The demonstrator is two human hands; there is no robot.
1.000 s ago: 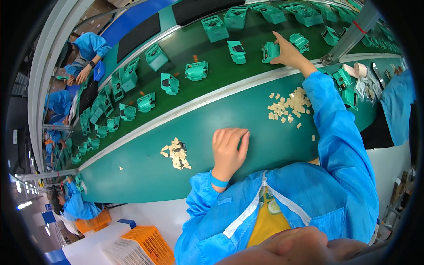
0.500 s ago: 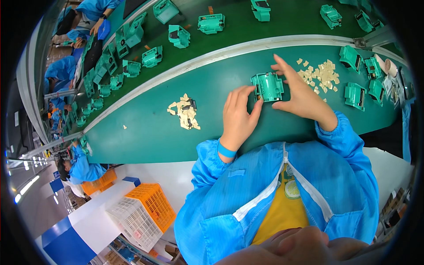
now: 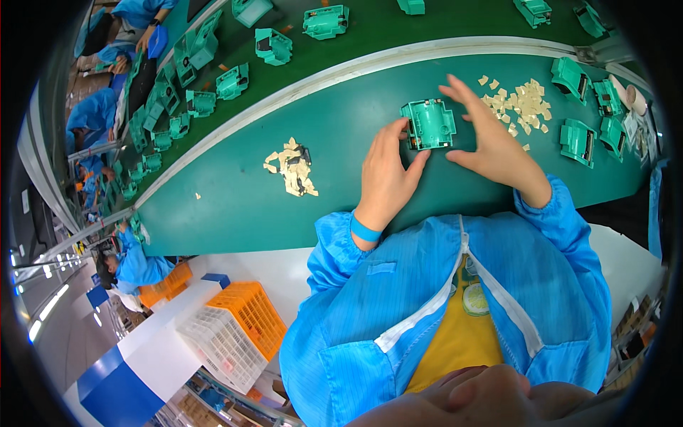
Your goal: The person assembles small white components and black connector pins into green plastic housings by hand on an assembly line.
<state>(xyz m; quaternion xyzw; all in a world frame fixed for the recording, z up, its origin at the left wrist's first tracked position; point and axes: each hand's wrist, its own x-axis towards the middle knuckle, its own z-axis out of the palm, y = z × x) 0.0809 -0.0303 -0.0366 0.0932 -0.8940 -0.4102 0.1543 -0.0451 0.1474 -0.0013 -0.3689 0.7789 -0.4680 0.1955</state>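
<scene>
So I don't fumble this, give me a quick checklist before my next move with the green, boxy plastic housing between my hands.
1. Green, boxy plastic housing between both hands: ok.
2. Bare left hand at the housing's left edge: ok.
3. Bare right hand closed on the housing: not ok; it is spread open.
4. Pile of flat, cream-coloured chips apart from the housing: ok.
5. Housing's underside sound: cannot tell; hidden.

A white crate (image 3: 219, 343) (grid-sided) stands beside an orange crate (image 3: 253, 313).
</scene>
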